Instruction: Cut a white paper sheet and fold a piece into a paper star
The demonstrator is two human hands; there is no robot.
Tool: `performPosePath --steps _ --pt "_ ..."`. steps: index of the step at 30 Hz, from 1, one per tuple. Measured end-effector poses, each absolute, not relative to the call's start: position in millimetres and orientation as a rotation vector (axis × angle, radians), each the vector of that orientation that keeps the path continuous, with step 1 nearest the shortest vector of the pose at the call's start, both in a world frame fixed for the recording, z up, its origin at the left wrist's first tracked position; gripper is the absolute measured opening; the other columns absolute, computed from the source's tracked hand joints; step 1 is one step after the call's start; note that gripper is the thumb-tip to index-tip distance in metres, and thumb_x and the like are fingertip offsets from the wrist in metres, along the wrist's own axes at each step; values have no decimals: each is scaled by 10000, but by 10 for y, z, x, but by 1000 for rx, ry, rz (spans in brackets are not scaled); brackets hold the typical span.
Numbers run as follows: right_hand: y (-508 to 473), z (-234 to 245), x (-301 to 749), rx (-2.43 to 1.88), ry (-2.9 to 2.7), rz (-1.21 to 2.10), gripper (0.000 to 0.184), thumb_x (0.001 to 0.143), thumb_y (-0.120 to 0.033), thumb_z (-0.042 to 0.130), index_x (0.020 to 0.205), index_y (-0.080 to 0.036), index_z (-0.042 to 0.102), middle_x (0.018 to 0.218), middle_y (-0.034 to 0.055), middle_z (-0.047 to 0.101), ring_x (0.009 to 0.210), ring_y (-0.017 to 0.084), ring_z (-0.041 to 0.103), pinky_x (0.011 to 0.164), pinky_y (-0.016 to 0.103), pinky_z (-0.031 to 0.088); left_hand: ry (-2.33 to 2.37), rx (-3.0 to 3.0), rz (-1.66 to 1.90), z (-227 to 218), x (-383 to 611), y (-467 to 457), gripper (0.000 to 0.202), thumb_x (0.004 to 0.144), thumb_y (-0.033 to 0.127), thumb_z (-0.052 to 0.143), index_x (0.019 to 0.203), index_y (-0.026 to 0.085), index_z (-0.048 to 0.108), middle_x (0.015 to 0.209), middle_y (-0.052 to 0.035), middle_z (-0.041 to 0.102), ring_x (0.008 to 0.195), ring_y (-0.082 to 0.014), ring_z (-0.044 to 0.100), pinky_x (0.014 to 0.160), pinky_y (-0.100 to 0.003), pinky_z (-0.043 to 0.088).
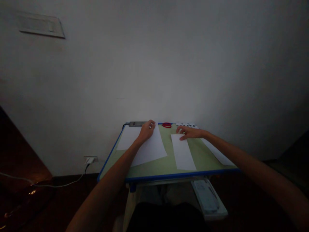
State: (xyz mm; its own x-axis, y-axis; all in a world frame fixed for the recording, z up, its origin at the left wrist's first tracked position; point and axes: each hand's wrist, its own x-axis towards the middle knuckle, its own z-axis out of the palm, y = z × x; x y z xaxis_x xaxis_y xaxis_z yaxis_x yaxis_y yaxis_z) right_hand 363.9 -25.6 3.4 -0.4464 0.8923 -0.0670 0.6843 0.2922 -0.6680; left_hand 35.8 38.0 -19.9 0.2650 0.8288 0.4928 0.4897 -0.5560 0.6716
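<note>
Along the far edge of your green, blue-rimmed worktop (168, 166) lie a flat dark device (136, 123), a red looped object (166, 125) and a patterned item (186, 124), the last partly hidden behind your right hand (189, 132). A white sheet (124, 138) lies at the left, a large sheet (152, 148) beside it; your left forearm blocks part of both. Your right forearm crosses in front of another sheet (217, 152) at the right edge. The narrow paper strip (183, 154) lies between, its near end close to the front rim. Your hands are well apart: the right palm-down at the strip's far end, thumb and fingers spread; the left bent over the large sheet's far end, fingers curled, though you cannot tell whether they pinch it.
</note>
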Motion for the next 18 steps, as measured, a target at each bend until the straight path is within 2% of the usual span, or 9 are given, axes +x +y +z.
performPosePath --steps 2,4,7,9,13,18 --pt "-376 115 3801 -1422 -2114 940 643 836 -377 869 1378 -227 557 1133 54 747 997 220 729 902 394 608 1177 2170 1201 -198 368 386 327 1017 360 673 1280 165 665 1263 -108 694 1059 -240 708 906 -451 618" --pt "-497 200 3963 -1412 -1975 931 727 824 -439 860 1427 -253 500 1145 69 762 1017 227 739 907 373 604 1155 2184 1202 -196 377 391 321 1016 360 676 1267 160 668 1244 -104 700 1045 -237 712 899 -448 619" --pt "-655 334 4220 -1402 -1798 861 582 968 -521 675 1451 -245 503 1276 119 731 1161 244 714 977 368 583 1143 2199 1215 -197 387 403 306 1018 361 672 1250 161 676 1235 -102 704 1045 -235 711 906 -448 616" --pt "-735 419 4421 -1442 -1716 823 463 1036 -511 578 1402 -228 573 1300 129 717 1208 245 691 1005 366 572 1154 2201 1223 -197 394 415 292 1019 359 672 1232 159 681 1217 -99 709 1035 -231 711 902 -444 616" --pt "-822 507 4858 -1687 -1577 807 354 1027 -404 668 1292 -170 658 1268 99 704 1058 241 719 905 451 620 1158 2213 1218 -196 412 436 262 1018 356 674 1180 151 691 1145 -83 722 974 -213 717 870 -422 619" --pt "-808 368 5146 -1934 -1445 832 347 1025 -364 679 1319 -181 651 1324 103 681 1102 252 708 925 461 621 1133 2232 1235 -208 437 421 216 1020 351 670 1083 147 704 1037 -59 731 917 -196 715 860 -407 610"
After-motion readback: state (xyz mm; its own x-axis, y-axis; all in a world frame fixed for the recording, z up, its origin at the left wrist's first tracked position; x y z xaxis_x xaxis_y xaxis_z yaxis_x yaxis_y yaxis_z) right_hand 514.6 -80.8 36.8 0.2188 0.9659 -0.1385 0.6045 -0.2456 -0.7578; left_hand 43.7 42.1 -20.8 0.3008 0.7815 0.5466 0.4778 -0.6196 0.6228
